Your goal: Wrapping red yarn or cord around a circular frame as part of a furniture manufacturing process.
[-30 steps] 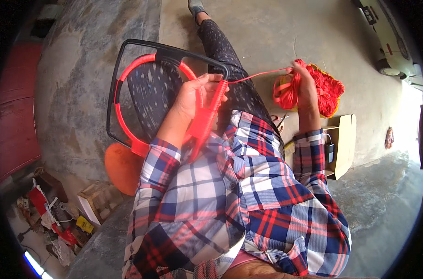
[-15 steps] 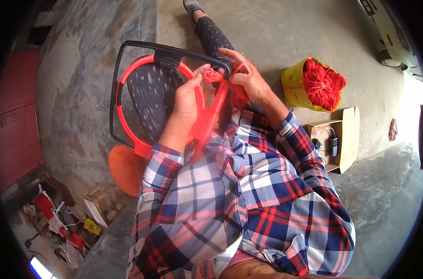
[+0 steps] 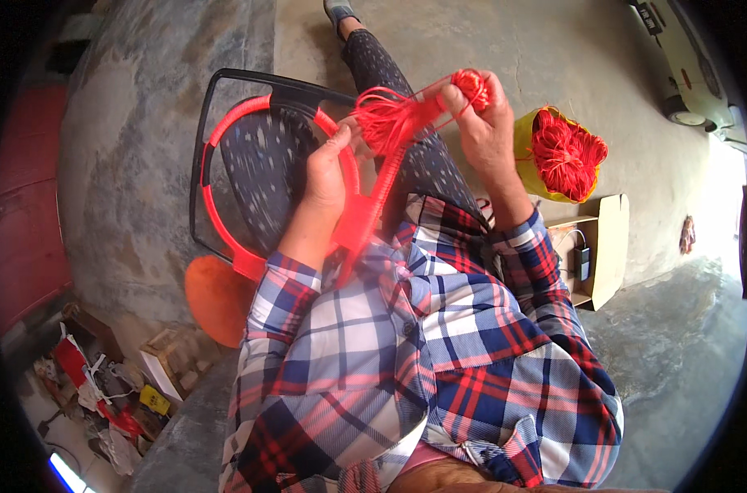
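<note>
Across my lap lies a black frame (image 3: 225,74) with rounded corners and a round hoop inside it, much of the hoop wrapped in red cord (image 3: 213,215). My left hand (image 3: 327,177) grips the wrapped right side of the hoop, its thumb on top and its other fingers partly hidden behind. My right hand (image 3: 487,123) is raised to the right of the frame, closed round a red cord bundle (image 3: 470,86). From that bundle, loose loops (image 3: 382,119) fan out leftward over the frame's edge, near my left fingers.
A yellow sack (image 3: 525,144) full of red cord stands on the concrete floor to the right. Nearer is an open cardboard box (image 3: 608,251) with a black device inside. An orange round seat (image 3: 217,300) is at the left, with clutter and a wooden crate (image 3: 176,361) below. A car (image 3: 686,74) stands far right.
My right hand has moved up and right, away from the frame's corner, lifting the red cord bundle and spreading its loops. My left hand stays on the hoop.
</note>
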`<action>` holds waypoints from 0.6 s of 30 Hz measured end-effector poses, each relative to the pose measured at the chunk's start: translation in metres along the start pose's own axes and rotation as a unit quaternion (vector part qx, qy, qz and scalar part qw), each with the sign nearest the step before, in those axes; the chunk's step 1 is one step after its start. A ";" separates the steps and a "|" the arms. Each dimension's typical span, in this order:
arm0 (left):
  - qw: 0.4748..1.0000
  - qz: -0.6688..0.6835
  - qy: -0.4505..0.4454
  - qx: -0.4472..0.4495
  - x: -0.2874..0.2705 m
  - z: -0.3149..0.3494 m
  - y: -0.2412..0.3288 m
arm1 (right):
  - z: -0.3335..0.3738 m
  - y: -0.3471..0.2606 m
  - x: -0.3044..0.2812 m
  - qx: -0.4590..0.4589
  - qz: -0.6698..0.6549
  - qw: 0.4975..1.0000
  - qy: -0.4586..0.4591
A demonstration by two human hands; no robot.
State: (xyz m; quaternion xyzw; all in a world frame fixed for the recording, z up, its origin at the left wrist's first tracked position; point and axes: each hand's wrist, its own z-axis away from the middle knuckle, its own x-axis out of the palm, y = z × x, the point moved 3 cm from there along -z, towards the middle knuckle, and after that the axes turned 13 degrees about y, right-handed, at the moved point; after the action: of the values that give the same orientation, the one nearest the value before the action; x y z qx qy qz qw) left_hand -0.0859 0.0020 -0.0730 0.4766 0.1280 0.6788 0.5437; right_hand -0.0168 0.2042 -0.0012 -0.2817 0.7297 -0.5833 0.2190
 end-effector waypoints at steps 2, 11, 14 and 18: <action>0.996 -0.013 -0.073 -0.048 -0.003 -0.002 0.001 | 0.000 -0.009 -0.017 -0.017 0.140 0.988 -0.069; 0.961 0.006 -0.168 -0.220 0.007 0.008 -0.001 | -0.013 0.043 -0.141 0.216 -0.484 0.846 -0.062; 0.955 0.024 -0.182 -0.234 0.007 0.009 -0.001 | -0.009 0.055 -0.163 0.266 -0.451 0.831 0.190; 0.951 0.037 -0.188 -0.242 0.014 0.010 -0.001 | 0.009 0.115 -0.152 0.385 -0.407 0.828 0.034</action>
State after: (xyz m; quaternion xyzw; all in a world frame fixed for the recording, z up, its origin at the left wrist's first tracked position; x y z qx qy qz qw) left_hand -0.0765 0.0105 -0.0614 0.4540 -0.1621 0.6074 0.6314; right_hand 0.0850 0.3175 -0.1169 -0.4262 0.2721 -0.8623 0.0274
